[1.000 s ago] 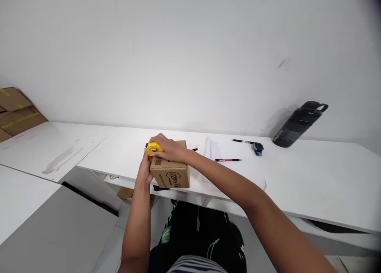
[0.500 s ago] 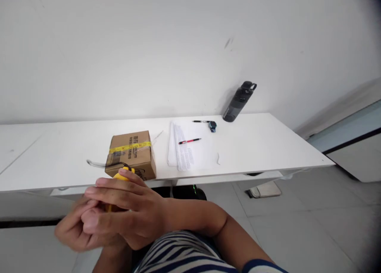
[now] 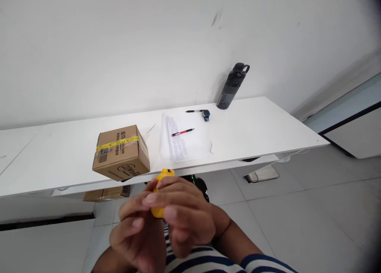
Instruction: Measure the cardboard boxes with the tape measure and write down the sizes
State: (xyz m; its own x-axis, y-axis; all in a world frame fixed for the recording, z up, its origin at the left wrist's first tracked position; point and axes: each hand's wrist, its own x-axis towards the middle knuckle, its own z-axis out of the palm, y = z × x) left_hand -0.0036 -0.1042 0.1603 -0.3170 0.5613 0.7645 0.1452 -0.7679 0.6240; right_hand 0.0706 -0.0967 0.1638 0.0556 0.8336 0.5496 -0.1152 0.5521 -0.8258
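A small yellow plastic object (image 3: 159, 211) with a black slot in its top end is between my hands, just off the desk's front edge. What kind of object it is, I cannot make out. My left hand (image 3: 138, 229) has its fingers bent around the near left side of it. Across its right side lie the curled fingers of my right hand (image 3: 186, 211), covering most of it. Both hands are slightly blurred. Beyond them to the left, a taped cardboard box (image 3: 119, 152) sits at the desk's front edge, apart from my hands.
On the white desk (image 3: 247, 130) lie a clear plastic bag with print (image 3: 190, 150), a red and black pen (image 3: 182, 132), a black pen (image 3: 193, 111) and a watch (image 3: 205, 114). A dark bottle (image 3: 232, 88) stands by the wall. Another carton (image 3: 107, 193) is below the desk.
My hands and the yellow object have moved right, away from the box, and more of the object shows. The blurred curved strip near it is gone from sight. The camera view has shifted.
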